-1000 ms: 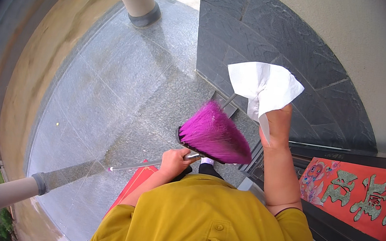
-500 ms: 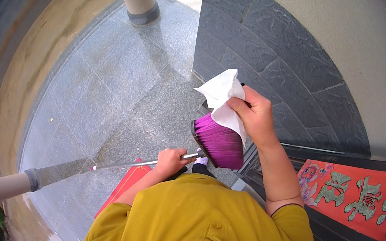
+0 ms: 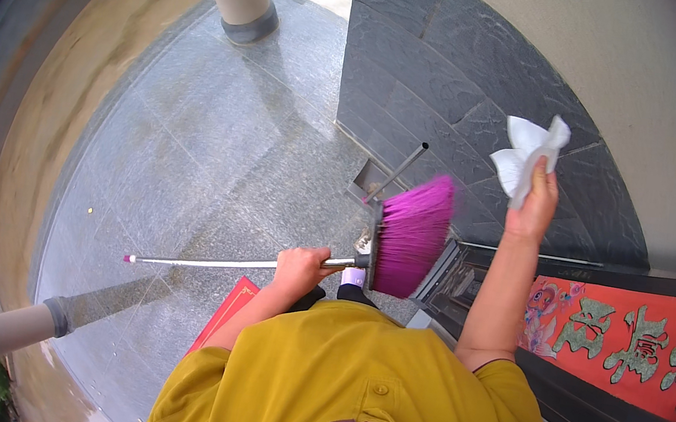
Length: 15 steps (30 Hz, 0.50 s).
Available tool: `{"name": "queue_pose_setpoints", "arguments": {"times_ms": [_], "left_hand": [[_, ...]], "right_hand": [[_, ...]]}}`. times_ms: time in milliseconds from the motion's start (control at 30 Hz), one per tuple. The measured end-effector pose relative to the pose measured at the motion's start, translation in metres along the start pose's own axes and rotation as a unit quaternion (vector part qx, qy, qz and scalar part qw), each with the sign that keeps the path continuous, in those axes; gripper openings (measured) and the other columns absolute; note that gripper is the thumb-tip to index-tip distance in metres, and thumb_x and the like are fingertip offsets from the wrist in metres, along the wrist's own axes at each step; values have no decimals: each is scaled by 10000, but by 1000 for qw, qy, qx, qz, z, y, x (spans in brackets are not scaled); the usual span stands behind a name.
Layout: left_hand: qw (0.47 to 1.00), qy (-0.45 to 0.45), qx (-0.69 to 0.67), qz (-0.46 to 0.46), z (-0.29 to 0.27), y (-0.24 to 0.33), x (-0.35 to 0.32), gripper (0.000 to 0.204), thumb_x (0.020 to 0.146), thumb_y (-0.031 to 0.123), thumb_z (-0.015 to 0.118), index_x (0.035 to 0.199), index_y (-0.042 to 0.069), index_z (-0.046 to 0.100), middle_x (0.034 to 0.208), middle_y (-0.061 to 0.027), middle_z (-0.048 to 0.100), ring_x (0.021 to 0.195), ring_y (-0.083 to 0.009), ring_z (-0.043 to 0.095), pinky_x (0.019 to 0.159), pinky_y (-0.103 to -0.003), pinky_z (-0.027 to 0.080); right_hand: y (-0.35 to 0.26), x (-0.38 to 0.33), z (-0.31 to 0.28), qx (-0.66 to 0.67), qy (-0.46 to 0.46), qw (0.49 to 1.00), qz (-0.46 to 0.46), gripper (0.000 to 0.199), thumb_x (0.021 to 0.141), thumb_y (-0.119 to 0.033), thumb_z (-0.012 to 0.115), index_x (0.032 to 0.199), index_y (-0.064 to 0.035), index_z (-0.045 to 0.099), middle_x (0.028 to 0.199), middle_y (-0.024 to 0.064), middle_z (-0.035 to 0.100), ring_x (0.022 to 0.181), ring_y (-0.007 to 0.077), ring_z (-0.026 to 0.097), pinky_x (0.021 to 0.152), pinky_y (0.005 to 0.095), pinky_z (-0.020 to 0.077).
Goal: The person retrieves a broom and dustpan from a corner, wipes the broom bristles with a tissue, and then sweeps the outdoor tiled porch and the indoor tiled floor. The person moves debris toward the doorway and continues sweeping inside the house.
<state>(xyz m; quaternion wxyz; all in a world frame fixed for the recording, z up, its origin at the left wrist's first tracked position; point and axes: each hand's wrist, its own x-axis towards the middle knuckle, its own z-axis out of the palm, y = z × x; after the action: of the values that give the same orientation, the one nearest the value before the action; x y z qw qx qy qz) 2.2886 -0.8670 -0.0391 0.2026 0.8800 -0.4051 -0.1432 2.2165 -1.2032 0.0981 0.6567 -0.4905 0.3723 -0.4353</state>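
- While the broom lies level above the grey stone floor, its purple bristles are near the dark wall.
- The left hand is closed around its metal handle.
- The right hand, raised, grips a white cloth against the wall.
- A red banner hangs at the right.

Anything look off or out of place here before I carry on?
Nothing spilled or broken. One oddity: the left hand holds the broom level in the air, purple bristles raised off the floor beside the wall, while the right hand lifts a white cloth.
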Motion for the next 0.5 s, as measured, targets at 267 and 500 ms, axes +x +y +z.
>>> {"name": "queue_pose_setpoints", "arguments": {"times_ms": [267,500], "left_hand": [[972,43,-77,-216,5,-30,6,473,729,539,609,647,80,528,549,-122,547,563,-346,557,506,-430,409],[961,57,-132,-237,-3,-27,15,450,725,465,662,625,53,512,505,-122,499,505,-335,510,492,-409,387]], "right_hand": [[-26,17,-50,-63,-30,997,-31,355,877,-232,561,1114,31,533,1022,72,593,906,134,562,799,255,427],[7,5,-35,-141,-134,979,53,344,858,-245,573,1071,25,557,966,58,598,848,119,553,755,252,431]]}}
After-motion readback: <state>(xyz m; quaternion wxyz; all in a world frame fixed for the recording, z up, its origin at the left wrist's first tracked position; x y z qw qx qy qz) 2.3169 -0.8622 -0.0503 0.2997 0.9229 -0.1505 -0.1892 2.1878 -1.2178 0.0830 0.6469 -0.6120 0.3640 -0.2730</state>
